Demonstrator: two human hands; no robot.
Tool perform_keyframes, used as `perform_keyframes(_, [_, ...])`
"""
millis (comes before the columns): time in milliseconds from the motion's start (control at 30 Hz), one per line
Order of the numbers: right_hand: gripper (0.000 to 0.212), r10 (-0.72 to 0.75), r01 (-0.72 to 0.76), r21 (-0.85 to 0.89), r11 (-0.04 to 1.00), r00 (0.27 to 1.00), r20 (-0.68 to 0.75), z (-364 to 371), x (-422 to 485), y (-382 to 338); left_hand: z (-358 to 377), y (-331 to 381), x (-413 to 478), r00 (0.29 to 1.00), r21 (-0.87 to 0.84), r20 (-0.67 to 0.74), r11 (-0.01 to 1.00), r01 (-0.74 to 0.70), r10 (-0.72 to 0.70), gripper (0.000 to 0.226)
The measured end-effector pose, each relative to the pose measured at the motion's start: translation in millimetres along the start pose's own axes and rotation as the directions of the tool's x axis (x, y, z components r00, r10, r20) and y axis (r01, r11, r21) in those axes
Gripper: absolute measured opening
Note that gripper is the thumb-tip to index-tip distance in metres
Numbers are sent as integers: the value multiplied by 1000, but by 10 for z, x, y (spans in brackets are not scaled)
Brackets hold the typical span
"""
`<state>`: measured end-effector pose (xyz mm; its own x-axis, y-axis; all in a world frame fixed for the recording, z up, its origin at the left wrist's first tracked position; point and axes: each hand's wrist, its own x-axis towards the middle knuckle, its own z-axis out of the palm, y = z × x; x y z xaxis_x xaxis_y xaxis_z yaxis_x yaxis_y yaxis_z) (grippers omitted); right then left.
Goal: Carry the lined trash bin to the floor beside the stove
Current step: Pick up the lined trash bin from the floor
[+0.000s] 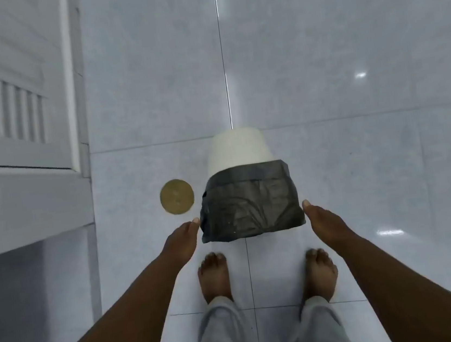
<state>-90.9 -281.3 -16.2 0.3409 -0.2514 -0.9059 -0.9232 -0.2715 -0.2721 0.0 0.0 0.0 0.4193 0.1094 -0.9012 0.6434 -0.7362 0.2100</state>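
Observation:
A white trash bin [237,152] with a black liner [250,207] folded over its rim is just ahead of my bare feet, its lined mouth tipped toward me and its base pointing away. My left hand [180,243] presses against the liner's left edge, thumb tip touching it. On the opposite edge my right hand [324,224] presses the same way. The fingers of both hands are hidden behind the bin. No stove is in view.
Glossy pale grey floor tiles [360,168] stretch ahead and to the right. A round brass drain cover [177,196] lies in the floor just left of the bin. A white louvred door and frame [12,111] stand at the left.

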Motion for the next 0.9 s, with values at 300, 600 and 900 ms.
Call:
perform_keyframes(300, [78,65,-41,345,938,996,-57,246,168,23,1358,-1978,1720,995,-188,59,980,-68,80,78])
perform_keyframes(600, [42,-246,363,201,910,861,-446,27,-317,-270,129,-205,305,987,-355,-41,921,-161,157,93])
perform_keyframes(900, [38,-173,265,244,933,923,-344,-162,-188,-308,81,349,-117,985,-417,29,898,-141,168,79])
